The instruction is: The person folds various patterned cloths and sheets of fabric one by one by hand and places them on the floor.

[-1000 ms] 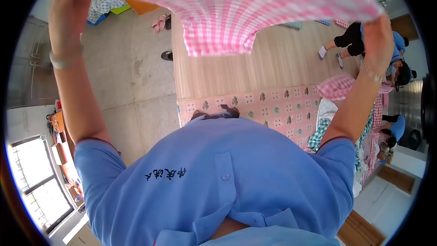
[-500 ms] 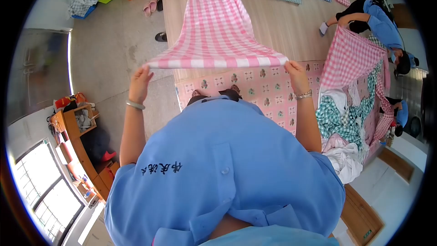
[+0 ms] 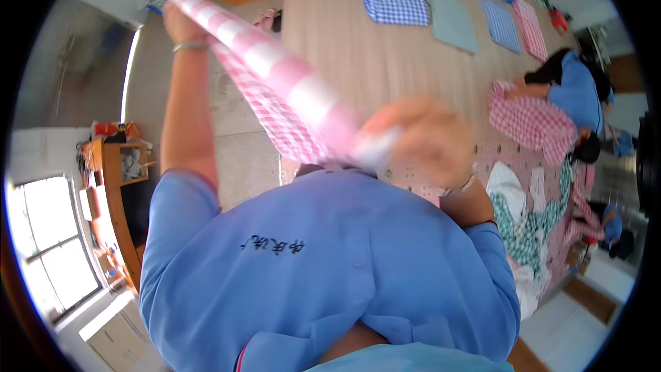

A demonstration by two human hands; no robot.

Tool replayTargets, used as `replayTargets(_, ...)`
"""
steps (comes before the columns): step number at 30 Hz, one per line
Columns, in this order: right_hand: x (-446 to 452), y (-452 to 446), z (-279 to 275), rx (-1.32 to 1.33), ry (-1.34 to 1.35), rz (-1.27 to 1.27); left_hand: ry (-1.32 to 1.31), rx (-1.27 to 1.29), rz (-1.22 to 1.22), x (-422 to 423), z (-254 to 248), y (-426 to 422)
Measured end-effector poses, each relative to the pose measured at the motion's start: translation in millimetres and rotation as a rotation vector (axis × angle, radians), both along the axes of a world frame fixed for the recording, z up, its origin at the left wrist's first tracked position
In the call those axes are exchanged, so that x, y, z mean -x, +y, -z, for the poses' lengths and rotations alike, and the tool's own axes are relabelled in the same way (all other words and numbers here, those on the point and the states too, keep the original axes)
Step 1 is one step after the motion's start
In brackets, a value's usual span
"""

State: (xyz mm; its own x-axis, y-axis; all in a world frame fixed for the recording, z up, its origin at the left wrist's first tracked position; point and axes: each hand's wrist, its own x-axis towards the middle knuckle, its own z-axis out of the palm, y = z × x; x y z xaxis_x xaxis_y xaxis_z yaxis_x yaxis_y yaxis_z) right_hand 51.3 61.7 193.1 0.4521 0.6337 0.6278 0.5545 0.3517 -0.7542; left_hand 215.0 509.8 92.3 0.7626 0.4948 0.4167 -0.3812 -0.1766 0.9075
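A pink-and-white checked cloth [image 3: 275, 62] stretches diagonally between my hands, its edge smeared by motion. Raised at the upper left, my left hand [image 3: 180, 24] is closed on one corner. My right hand [image 3: 423, 141], strongly blurred, grips the opposite end low in front of my chest. The rest of the cloth hangs beneath the taut edge, over the floor and the near side of the table [image 3: 330, 48].
Folded checked cloths lie along the far table: blue [image 3: 396, 7], grey-green [image 3: 453, 22], blue [image 3: 500, 23] and pink [image 3: 530, 27]. At right, a co-worker [image 3: 578, 89] handles another pink checked cloth [image 3: 530, 120]. White and green fabrics [image 3: 527, 227] are heaped nearby. Shelves [image 3: 113, 186] stand left.
My left hand has swung up and left, while my right hand has come down toward my chest. The cloth, earlier spread level over the table, now slants. The co-worker's cloth has dropped onto the table.
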Motion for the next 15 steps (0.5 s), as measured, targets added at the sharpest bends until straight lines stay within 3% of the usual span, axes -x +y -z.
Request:
replayTargets(1, 5, 19, -5, -0.038, 0.051, -0.286, -0.030, 0.354, 0.024, -17, 3, 0)
replayTargets(2, -1, 28, -11, -0.042, 0.032, -0.312, -0.024, 0.519, -0.006, -21, -5, -29)
replayTargets(3, -9, 35, -15, -0.051, 0.008, -0.305, 0.038, 0.565, 0.018, -6, -22, -87)
replayTargets(5, -49, 45, 9, -0.079, 0.249, 0.020, 0.180, 0.602, 0.198, 25, -50, -196)
replayTargets(6, -70, 50, 22, -0.102, 0.382, 0.166, 0.226, 0.583, 0.354, 46, -69, -235)
replayTargets(7, -102, 47, 35, 0.022, 0.191, 0.413, 0.200, 0.554, 0.529, 69, -86, -260)
replayTargets(8, -105, 35, 51, 0.039, 0.196, 0.422, 0.128, 0.519, 0.999, 66, -83, -260)
replayTargets(10, -108, 21, 63, 0.364, 0.436, 0.132, 0.038, 0.660, 1.339, 65, -79, -277)
replayTargets(11, -105, 16, 68, 0.372, 0.438, 0.132, 0.035, 0.668, 1.338, 64, -76, -273)
replayTargets(13, -80, 18, 61, 0.052, 0.731, 0.218, -0.053, 0.030, 0.962, 64, -64, -246)
replayTargets(14, -73, 24, 59, 0.051, 0.734, 0.217, -0.093, -0.280, 0.754, 66, -56, -228)
replayTargets(15, -66, 31, 56, -0.166, 0.756, 0.342, -0.003, -0.531, 0.630, 74, -35, -205)
